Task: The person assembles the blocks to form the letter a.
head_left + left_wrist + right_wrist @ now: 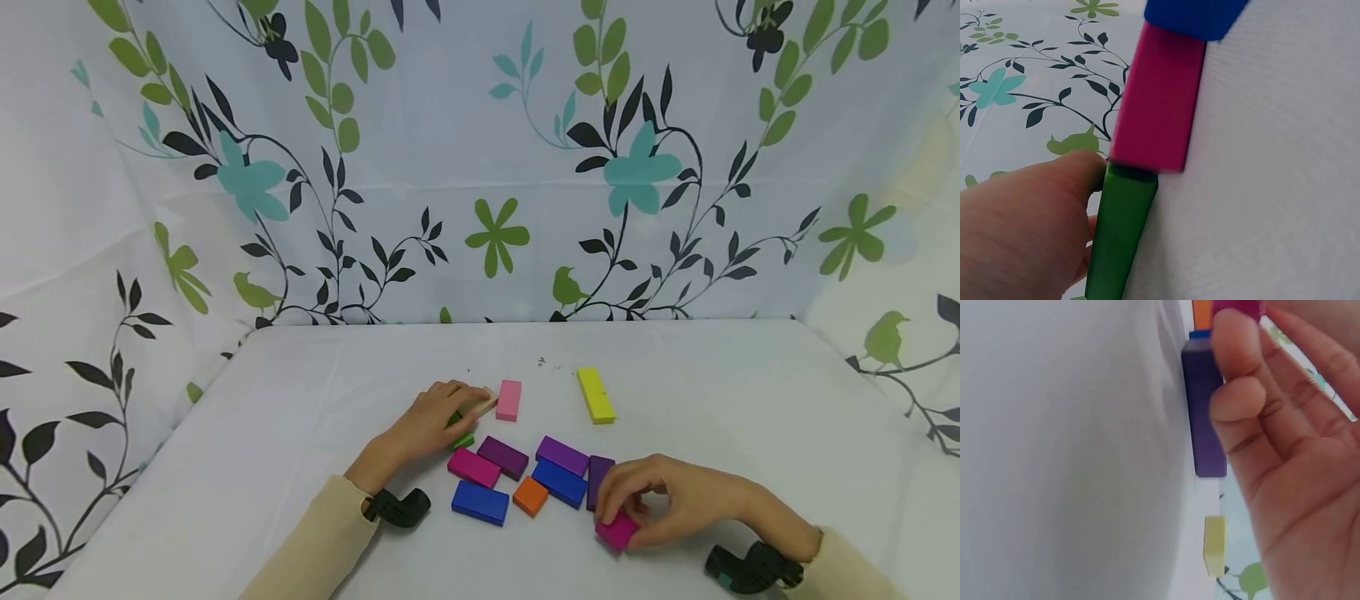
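My left hand (pixel 427 421) reaches over the left end of the layout, its fingers and thumb around a pale wooden block (pixel 487 403). A green block (pixel 462 439) lies partly hidden under this hand; in the left wrist view the green block (pixel 1124 231) stands beside the thumb, with a crimson block (pixel 1159 100) past it. My right hand (pixel 671 500) pinches a magenta block (pixel 617 532) between thumb and fingers, at the near right end. Just left of those fingers is a dark purple block (pixel 598 479), shown upright along its length in the right wrist view.
A pink block (pixel 508 400) touches the pale one. Farther back lies a yellow block (pixel 596 396). Between the hands are a plum block (pixel 502 457), a violet block (pixel 562 456), two blue blocks (pixel 480 503) and an orange block (pixel 530 497) on the white tabletop (pixel 337 400).
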Tool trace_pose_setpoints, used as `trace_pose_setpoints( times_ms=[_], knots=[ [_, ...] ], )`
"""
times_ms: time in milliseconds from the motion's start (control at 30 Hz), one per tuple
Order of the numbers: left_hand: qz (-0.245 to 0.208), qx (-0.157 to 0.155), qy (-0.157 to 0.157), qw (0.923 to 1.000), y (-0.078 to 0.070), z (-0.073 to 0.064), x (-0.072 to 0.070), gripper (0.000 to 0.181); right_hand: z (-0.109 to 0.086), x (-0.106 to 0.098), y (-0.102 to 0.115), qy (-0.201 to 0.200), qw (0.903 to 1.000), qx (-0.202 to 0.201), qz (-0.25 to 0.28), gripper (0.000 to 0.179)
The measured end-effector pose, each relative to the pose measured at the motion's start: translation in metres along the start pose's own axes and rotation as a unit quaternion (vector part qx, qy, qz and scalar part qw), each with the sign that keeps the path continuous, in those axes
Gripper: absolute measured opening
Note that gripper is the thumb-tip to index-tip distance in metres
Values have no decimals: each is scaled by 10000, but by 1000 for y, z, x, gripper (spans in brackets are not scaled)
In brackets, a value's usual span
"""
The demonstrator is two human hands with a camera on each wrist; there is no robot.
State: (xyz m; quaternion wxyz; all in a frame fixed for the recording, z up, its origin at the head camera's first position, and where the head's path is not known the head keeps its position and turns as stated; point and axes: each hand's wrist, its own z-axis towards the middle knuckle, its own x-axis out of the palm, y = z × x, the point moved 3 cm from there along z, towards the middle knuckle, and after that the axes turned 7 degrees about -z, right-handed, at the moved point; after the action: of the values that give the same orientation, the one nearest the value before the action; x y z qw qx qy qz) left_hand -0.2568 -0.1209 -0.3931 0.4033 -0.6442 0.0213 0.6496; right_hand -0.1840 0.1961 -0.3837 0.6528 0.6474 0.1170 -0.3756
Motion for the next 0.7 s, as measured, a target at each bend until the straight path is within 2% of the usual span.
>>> trace_pose_setpoints(
  times_ms=[167,300,467,567,700],
  knots=[
    [-9,-14,-6,10000,0,0,0,39,-2,-7,1,-288,9991,-284,132,33],
    [-5,-46,35,10000,0,0,1,39,-7,-12,0,-552,9982,-182,141,35],
    [1,-66,43,10000,1,1,2,39,-11,-20,-6,-982,9950,54,-144,35],
    [13,-97,33,9999,2,1,2,39,-11,-26,-12,-1342,9897,124,-472,35],
    [6,-113,9,9999,2,1,1,38,-11,-33,-18,-1906,9769,255,-934,35]
  ],
)
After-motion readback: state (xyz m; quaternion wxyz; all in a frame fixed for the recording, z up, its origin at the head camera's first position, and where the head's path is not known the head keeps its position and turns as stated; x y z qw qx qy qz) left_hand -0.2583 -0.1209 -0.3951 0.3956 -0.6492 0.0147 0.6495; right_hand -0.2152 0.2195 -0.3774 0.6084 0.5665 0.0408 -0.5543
